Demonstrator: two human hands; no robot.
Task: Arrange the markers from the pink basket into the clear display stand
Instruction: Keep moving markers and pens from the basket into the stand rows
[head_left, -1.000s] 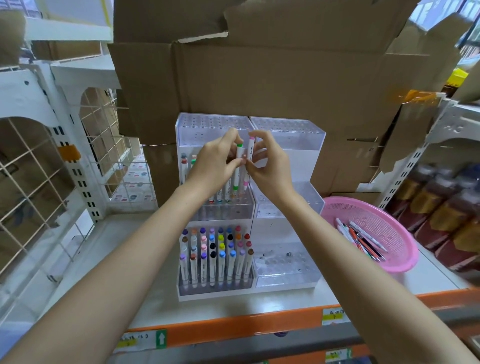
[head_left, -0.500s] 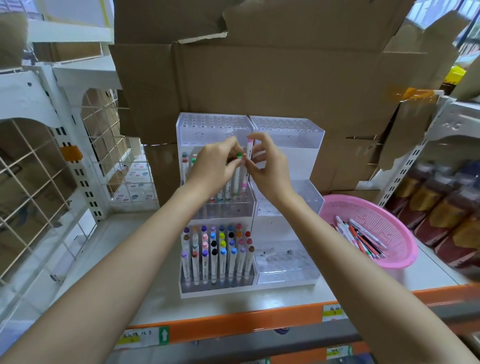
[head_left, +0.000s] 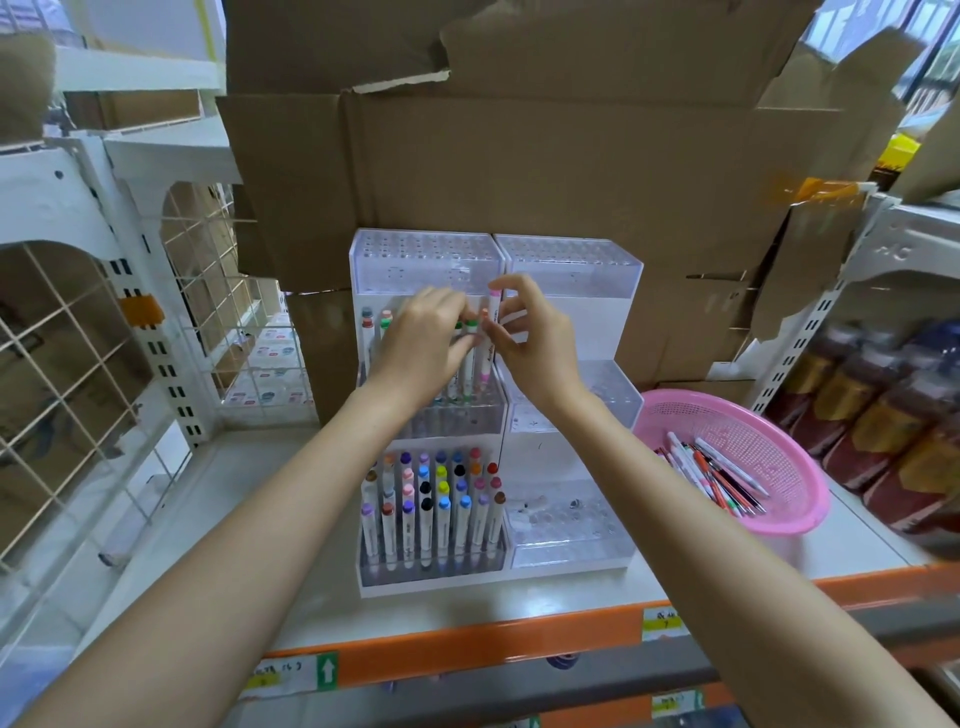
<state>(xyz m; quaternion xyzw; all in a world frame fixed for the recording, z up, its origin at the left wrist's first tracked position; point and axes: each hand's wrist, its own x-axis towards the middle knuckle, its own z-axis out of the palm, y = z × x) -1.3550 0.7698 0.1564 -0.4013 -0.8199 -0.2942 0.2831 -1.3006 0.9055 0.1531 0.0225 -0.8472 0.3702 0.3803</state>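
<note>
Mid-frame, at the middle tier of the display stand (head_left: 571, 260), both hands are busy on one row.

Change over the last second: the green-capped marker (head_left: 471, 332) has gone down. Its cap was up level with the pink one and now sits lower, roughly in line with the caps already in that row. My read is that it's seated or nearly so.

The left hand (head_left: 423, 343) is still on it, grip pinched at the cap end. Motion blur softens the fingertips, so I can't tell how firm the hold is.

The right hand (head_left: 535, 338) keeps its grip clamped on the pink-capped marker (head_left: 491, 338), forefinger over the top and thumb on the barrel. That marker stands upright just right of the green one and has barely dropped. Its lower end is at the tier's holes, but I can't tell whether it's in one.

For the task, that's probably one more marker placed and the next one lined up at the right end of the row.

State of the rest:
- The lower left block (head_left: 431, 499) is full of capped markers.
- The right-hand blocks of the stand hold no markers that I can see.
- The pink basket (head_left: 779, 525) sits on the shelf (head_left: 582, 592) at right of frame, well apart from the hands.
- The loose markers (head_left: 717, 478) piled in it mean a lot is still left to do.
</note>
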